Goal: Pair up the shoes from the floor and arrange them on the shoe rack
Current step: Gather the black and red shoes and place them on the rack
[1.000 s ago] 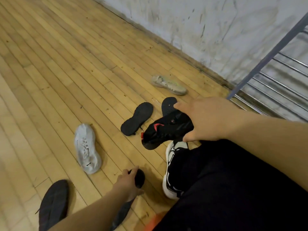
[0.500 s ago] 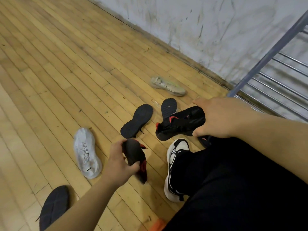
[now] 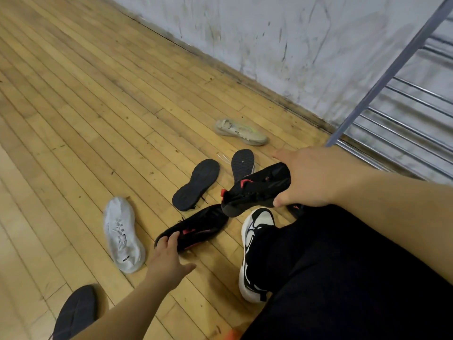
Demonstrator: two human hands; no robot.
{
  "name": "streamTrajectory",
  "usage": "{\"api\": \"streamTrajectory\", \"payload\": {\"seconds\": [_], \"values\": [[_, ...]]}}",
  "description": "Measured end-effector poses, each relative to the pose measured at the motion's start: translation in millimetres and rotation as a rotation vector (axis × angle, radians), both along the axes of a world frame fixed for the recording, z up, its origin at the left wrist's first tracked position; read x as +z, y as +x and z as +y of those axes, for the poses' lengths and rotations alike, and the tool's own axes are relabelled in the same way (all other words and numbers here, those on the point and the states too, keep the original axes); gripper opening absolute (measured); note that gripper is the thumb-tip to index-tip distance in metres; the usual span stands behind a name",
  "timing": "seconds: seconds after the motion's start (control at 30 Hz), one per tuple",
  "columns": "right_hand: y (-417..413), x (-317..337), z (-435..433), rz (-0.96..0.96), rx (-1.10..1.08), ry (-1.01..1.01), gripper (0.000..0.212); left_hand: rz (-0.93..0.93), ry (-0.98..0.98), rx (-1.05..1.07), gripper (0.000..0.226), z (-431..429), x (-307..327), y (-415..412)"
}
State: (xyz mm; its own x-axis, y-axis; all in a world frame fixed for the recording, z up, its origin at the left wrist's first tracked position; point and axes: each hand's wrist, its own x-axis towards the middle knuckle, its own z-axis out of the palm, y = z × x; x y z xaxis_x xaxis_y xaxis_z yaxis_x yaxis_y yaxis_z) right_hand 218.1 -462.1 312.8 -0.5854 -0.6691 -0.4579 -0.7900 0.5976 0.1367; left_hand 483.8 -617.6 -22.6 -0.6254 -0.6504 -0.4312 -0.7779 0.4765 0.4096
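My left hand (image 3: 169, 261), hooking its heel, has brought the black shoe (image 3: 196, 229) to the mate (image 3: 257, 190) my right hand (image 3: 318, 177) grips: paired.

Looks like a bare room in somebody's home: worn plank floor (image 3: 98, 99), scuffed white wall (image 3: 282, 40), and a metal shoe rack (image 3: 404, 123) right against that wall.

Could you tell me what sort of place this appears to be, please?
Likely an indoor room, perhaps an entryway: a plank floor, a scuffed white wall and a metal shoe rack beside scattered shoes.
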Motion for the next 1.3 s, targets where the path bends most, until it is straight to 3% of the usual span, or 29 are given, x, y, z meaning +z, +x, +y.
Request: {"api": "streamTrajectory", "payload": {"seconds": [0.2, 0.47, 0.57, 0.67, 0.87, 1.1, 1.3], "values": [[-16, -5, 0, -0.036, -0.051, 0.024, 0.096, -0.077, -0.162, -0.168, 0.106, -25, -5, -54], [-58, -44, 5, -0.044, -0.067, -0.036, 0.118, -0.345, -0.158, -0.325, 0.125, -34, -32, -75], [-66, -53, 4, -0.082, -0.061, -0.054, 0.122, -0.369, -0.249, -0.364, 0.112, -31, -36, -70], [-54, -37, -3, -0.119, -0.06, -0.064, 0.119, -0.352, -0.22, -0.304, 0.102, -23, -33, -67], [-44, -4, 1, -0.163, -0.148, -0.09, 0.098, -0.065, 0.067, -0.091, 0.111, -17, 2, -75], [-65, 28, 35, -0.081, -0.349, -0.34, 0.104, 0.252, -0.042, -0.19, 0.104, -31, 136, -146], [-91, 88, 138, 0.001, -0.567, -0.64, 0.107, 0.575, -0.096, -0.382, 0.092, 0, 270, -222]]}}
